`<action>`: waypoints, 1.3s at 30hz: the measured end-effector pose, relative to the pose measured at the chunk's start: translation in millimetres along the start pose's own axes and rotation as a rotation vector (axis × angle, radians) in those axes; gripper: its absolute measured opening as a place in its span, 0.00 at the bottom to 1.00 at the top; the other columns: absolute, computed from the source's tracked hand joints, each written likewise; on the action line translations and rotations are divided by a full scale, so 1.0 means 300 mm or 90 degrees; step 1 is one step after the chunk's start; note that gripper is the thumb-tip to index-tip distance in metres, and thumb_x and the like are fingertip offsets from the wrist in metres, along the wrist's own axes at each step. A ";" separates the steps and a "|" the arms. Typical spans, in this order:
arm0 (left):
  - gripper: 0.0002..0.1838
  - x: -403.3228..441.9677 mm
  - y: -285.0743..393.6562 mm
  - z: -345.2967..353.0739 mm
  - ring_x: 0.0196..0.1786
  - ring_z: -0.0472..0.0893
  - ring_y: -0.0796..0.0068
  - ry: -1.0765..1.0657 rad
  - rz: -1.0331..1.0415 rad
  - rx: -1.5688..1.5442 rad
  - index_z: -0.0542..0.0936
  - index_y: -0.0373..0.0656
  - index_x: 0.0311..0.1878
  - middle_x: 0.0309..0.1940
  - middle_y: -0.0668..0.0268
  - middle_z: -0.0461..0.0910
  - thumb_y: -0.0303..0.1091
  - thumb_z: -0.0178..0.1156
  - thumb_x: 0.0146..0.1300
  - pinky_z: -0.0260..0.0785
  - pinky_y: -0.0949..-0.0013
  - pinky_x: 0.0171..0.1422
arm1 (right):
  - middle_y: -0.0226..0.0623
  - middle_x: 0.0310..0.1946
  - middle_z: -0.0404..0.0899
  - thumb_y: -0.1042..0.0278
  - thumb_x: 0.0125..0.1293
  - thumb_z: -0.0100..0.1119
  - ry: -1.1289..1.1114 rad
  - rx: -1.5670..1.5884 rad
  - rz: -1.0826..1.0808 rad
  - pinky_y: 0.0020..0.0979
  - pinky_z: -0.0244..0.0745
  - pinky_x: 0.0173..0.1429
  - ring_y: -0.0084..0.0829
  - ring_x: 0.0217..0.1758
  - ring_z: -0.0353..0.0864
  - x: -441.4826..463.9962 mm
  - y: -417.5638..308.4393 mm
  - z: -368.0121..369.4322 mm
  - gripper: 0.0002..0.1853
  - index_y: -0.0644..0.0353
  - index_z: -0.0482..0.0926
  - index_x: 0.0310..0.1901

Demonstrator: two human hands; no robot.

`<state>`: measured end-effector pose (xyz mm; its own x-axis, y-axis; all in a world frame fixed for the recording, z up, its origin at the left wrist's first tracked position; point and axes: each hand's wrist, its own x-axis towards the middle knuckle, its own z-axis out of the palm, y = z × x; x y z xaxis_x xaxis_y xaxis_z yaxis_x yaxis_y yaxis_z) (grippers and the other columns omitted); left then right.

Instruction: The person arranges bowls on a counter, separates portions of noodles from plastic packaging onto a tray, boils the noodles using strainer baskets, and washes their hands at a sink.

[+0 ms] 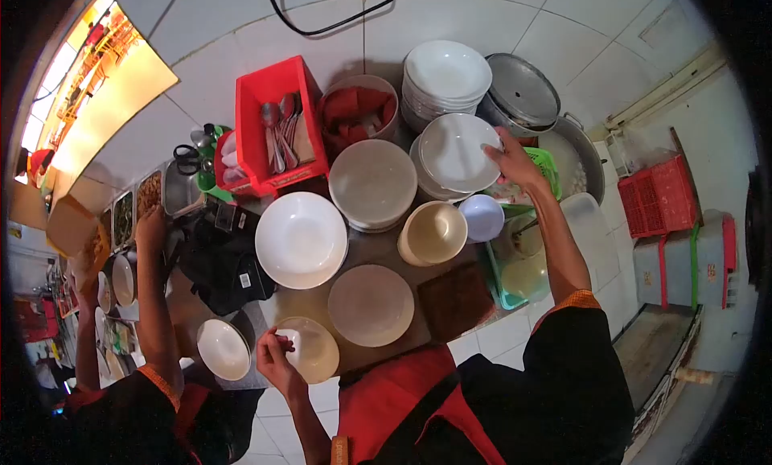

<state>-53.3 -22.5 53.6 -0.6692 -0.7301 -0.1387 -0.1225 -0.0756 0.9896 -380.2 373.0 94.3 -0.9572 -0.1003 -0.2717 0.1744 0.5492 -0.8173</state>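
My right hand (511, 161) grips the right rim of a white bowl (458, 153), which sits on other bowls. At the front left, my left hand (277, 359) is closed beside a cream bowl (320, 359). A small white thing shows at its fingertips, too unclear to name. Between my hands lie a large white bowl (301, 240), a round beige dish (371, 305), a stack of beige plates (372, 182), a yellowish tub (433, 232) and a pale blue bowl (482, 217).
Behind are a red cutlery box (251, 103), a tub with red contents (387, 132), stacked white bowls (448, 69) and a lidded pot (523, 91). A green basket (548, 169) stands right. At left, a co-worker's arms (154, 296) reach over food trays, near a white bowl (223, 349).
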 end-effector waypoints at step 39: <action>0.18 0.104 -0.285 -0.655 0.33 0.82 0.67 0.019 -0.235 -0.251 0.69 0.29 0.53 0.40 0.55 0.79 0.29 0.50 0.62 0.78 0.71 0.27 | 0.45 0.38 0.80 0.71 0.56 0.56 -0.555 -0.362 -0.549 0.43 0.71 0.48 0.46 0.41 0.79 -0.505 -0.331 1.373 0.11 0.53 0.78 0.43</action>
<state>80.3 -172.5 -27.7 -0.6117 -0.6259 -0.4838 -0.0569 -0.5752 0.8160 -157.3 -8.1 7.2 -0.2181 -0.9576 -0.1882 -0.7250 0.2881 -0.6256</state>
